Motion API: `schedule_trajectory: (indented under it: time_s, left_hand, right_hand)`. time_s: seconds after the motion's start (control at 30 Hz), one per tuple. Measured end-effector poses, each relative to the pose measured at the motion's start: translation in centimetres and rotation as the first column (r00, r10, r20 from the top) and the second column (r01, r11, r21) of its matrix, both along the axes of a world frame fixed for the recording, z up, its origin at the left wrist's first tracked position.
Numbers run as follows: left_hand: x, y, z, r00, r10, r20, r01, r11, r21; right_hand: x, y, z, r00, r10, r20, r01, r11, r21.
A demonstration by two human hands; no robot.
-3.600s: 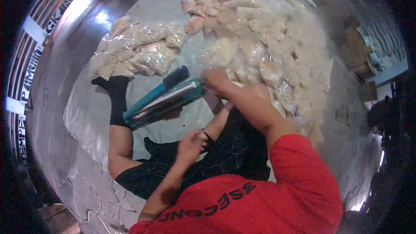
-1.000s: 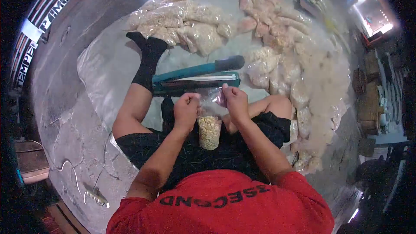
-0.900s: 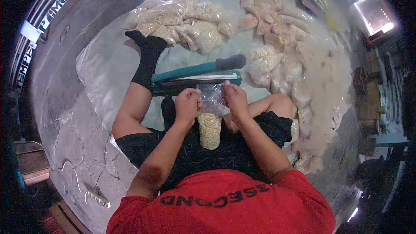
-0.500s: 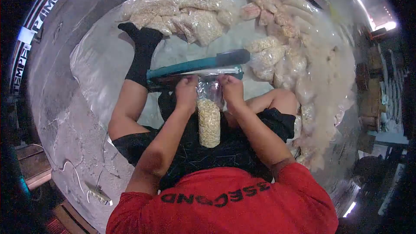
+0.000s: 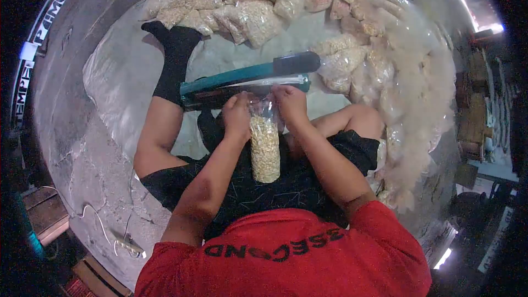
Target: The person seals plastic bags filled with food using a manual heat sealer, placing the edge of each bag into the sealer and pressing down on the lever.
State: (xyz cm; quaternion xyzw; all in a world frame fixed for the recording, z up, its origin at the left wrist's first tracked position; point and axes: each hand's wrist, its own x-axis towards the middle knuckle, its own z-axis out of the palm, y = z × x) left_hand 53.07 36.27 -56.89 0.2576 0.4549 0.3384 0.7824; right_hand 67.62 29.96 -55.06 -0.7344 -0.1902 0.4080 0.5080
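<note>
A clear plastic bag (image 5: pixel 265 151) full of pale, bean-like pieces hangs upright over my lap. My left hand (image 5: pixel 236 115) pinches its top edge on the left, and my right hand (image 5: pixel 290 104) pinches the top edge on the right. The bag's upper end meets the front of a teal sealer (image 5: pixel 220 96), whose long arm with a dark handle (image 5: pixel 297 62) is raised at an angle. A pale strip runs along the sealer's base behind my fingers.
Filled clear bags (image 5: pixel 256 19) are heaped beyond the sealer, and more bags (image 5: pixel 407 99) lie along the right, partly blurred. A pale sheet (image 5: pixel 118 71) lies under them. A power strip (image 5: pixel 129 248) with a cable is at the lower left.
Both hands, at first apart with the right beside the bags, came together on the filled bag. Its top then moved up against the sealer, and the view shifted slightly.
</note>
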Motion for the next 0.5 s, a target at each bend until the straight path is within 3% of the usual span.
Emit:
schedule_trajectory:
  time_s: [0.13, 0.27, 0.37, 0.43, 0.5]
  left_hand:
    - [0.1, 0.0, 0.1, 0.998, 0.047, 0.048, -0.046, 0.999, -0.014]
    - [0.1, 0.0, 0.4, 0.992, 0.071, 0.104, -0.062, 0.994, -0.084]
    - [0.0, 0.3, -1.9, 0.997, 0.047, 0.055, -0.044, 0.998, -0.050]
    - [0.0, 0.4, -2.7, 0.999, 0.042, 0.011, -0.043, 0.999, 0.031]
    - [-0.2, 0.4, -1.7, 0.999, 0.028, 0.044, -0.028, 1.000, 0.006]
  right_hand:
    - [-0.1, 0.3, 0.0, 0.985, 0.033, 0.169, -0.029, 0.999, -0.028]
    - [-0.1, -0.1, 1.1, 0.989, 0.033, 0.145, -0.026, 0.998, -0.052]
    - [0.7, -0.8, -0.3, 0.969, 0.083, 0.234, -0.054, 0.990, -0.127]
    - [1.1, -2.2, -1.0, 0.962, -0.061, 0.265, 0.052, 0.998, 0.041]
    - [1.3, -2.8, 4.1, 0.849, -0.180, 0.497, 0.168, 0.983, 0.070]
